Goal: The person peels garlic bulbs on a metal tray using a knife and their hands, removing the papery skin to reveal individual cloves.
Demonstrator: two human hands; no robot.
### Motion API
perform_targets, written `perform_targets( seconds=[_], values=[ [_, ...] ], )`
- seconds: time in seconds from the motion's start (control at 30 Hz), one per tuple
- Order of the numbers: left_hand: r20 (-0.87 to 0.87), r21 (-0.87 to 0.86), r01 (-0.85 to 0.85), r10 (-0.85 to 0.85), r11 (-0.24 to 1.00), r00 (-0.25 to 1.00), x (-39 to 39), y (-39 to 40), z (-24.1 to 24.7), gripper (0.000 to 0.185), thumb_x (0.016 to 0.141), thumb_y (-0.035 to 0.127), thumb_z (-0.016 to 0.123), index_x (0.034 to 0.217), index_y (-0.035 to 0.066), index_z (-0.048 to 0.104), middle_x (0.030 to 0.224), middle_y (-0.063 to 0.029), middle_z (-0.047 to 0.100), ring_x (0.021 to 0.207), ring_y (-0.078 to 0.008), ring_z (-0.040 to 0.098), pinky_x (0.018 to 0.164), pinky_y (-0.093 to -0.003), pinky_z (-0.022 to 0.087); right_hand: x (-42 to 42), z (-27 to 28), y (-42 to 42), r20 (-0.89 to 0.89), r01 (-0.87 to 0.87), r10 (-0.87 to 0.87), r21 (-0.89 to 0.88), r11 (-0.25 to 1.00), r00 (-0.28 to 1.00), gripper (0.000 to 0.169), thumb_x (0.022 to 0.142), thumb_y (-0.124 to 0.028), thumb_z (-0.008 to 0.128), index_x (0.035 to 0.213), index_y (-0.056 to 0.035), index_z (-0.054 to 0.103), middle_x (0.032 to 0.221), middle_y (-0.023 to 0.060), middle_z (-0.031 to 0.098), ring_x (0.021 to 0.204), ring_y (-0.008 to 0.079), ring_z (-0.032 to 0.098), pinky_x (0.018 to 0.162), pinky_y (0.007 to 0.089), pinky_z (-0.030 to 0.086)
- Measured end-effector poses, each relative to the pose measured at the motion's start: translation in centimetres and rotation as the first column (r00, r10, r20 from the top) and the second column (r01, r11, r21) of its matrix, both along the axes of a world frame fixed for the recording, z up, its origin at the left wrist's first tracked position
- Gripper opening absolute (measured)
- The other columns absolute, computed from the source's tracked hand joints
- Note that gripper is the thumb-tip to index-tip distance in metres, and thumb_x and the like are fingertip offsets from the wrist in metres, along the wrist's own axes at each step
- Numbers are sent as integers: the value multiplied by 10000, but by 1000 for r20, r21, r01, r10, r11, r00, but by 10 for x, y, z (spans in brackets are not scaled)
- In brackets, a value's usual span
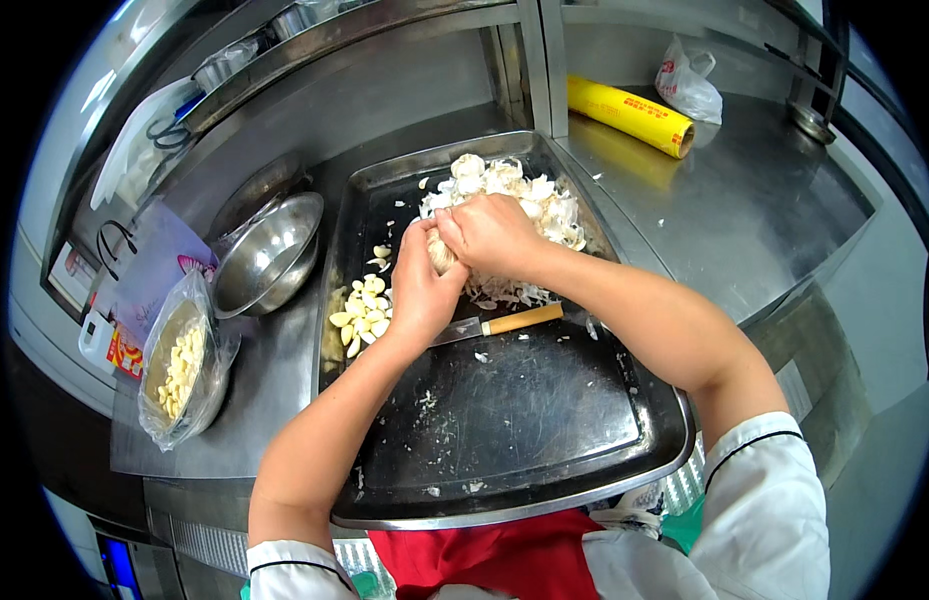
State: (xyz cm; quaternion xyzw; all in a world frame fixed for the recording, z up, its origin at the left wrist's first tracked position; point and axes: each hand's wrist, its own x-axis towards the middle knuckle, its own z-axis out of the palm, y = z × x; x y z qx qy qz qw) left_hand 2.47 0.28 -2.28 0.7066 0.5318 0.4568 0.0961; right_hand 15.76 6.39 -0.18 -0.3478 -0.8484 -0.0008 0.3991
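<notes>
A garlic bulb (440, 253) is gripped between my two hands above a dark metal tray (502, 420). My left hand (423, 289) cups it from the left and below. From the right, my right hand (494, 234) closes over its top, and the fingers hide much of it. Behind my hands lies a heap of garlic bulbs and papery skins (535, 199). Peeled garlic cloves (365, 309) are piled at the tray's left side, beside my left wrist. A knife with a wooden handle (523, 319) rests on the tray just below my hands, its blade partly hidden by my left forearm.
Left of the tray stand a steel bowl (265, 259) and a plastic-lined bowl (228, 375) of peeled cloves (183, 367). A yellow roll of film (629, 114) and a white plastic bag (688, 82) sit at the back right. A metal shelf (359, 41) overhangs the rear.
</notes>
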Motion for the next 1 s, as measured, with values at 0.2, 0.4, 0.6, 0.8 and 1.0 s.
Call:
perform_targets(
  seconds=[0.2, 0.4, 0.6, 0.8, 1.0],
  values=[
    [53, 41, 70, -72, 997, 996, 2, 0, 7, 527, 779, 116, 710, 1210, 25, 419, 1126, -164, 541, 1034, -293, 561, 892, -376, 445, 3, 3, 13, -137, -35, 6, -207, 978, 991, 531, 959, -329, 384, 638, 23, 618, 615, 243, 584, 629, 416, 593, 647, 474, 464],
    [275, 35, 235, -235, 971, 932, 6, -2, 15, 583, 764, 55, 720, 1247, 57, 393, 1131, -101, 520, 1033, -192, 541, 908, -331, 449, 9, 6, 26, -274, -56, -8, -225, 973, 962, 508, 961, -357, 388, 739, 45, 604, 692, 269, 588, 690, 431, 595, 642, 474, 450],
    [520, -43, 446, -361, 894, 774, 10, -8, 20, 550, 808, 8, 690, 1258, 86, 383, 1074, -31, 512, 979, -113, 534, 860, -266, 471, 31, 12, 38, -97, 213, -233, -184, 960, 967, 484, 947, -414, 425, 803, -9, 648, 783, 224, 639, 787, 417, 612, 710, 488, 468],
    [593, -177, 308, -148, 935, 791, -4, -2, 23, 511, 830, 34, 683, 1245, 120, 397, 956, -19, 557, 858, -111, 581, 707, -258, 505, 40, 13, 28, 17, 183, -182, -81, 980, 983, 386, 826, -321, 657, 1151, -137, 560, 1041, 67, 638, 935, 271, 622, 793, 400, 491],
    [541, -94, 263, -172, 960, 823, -14, 7, 12, 526, 863, -4, 619, 1315, 101, 371, 1089, -57, 526, 966, -129, 554, 780, -266, 500, 25, 10, 28, -445, -520, 285, -604, 604, 849, 370, 906, -280, 612, 1186, -47, 549, 923, 45, 634, 779, 110, 603, 698, 258, 496]
  ],
)
